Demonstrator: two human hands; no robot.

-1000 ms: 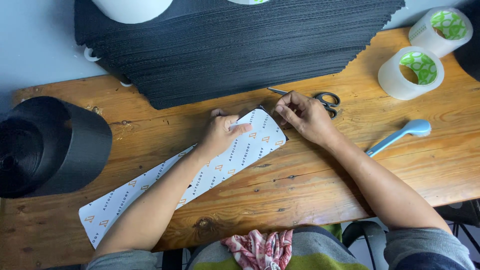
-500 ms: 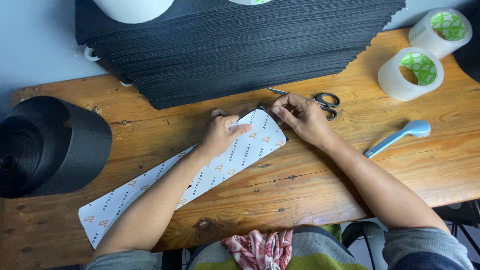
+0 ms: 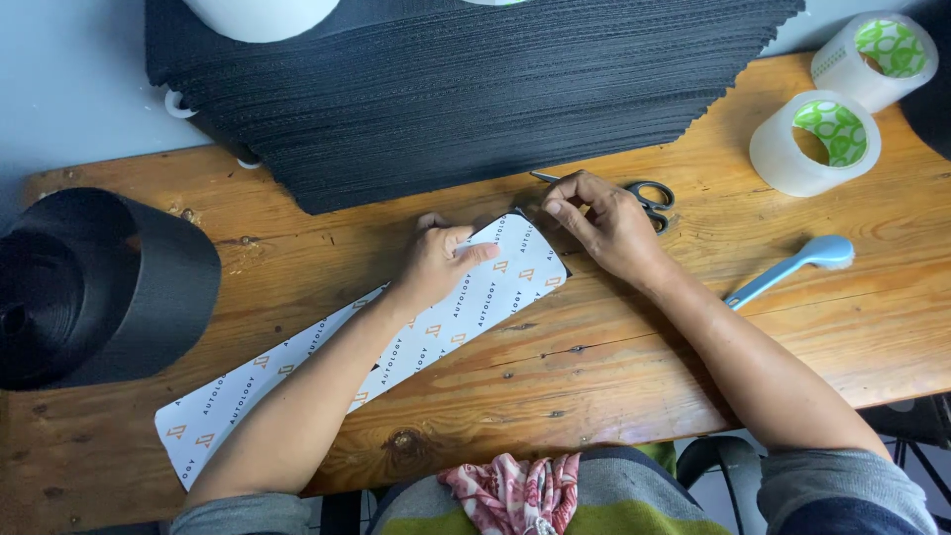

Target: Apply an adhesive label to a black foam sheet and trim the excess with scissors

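A long white strip (image 3: 327,372) with small orange marks lies slantwise across the wooden table (image 3: 614,376). My left hand (image 3: 436,263) presses flat on the strip near its upper end. My right hand (image 3: 604,223) has its fingertips pinched at the strip's top right corner, where a dark edge shows. Black-handled scissors (image 3: 649,193) lie just behind my right hand, partly hidden by it.
A tall stack of black sheets (image 3: 475,89) fills the back of the table. A big roll of black webbing (image 3: 94,287) sits at the left edge. Two clear tape rolls (image 3: 817,139) stand at the back right, and a light blue-handled tool (image 3: 788,269) lies right of my forearm.
My right hand's fingers have shifted slightly at the strip's corner. The left hand and the strip stay put.
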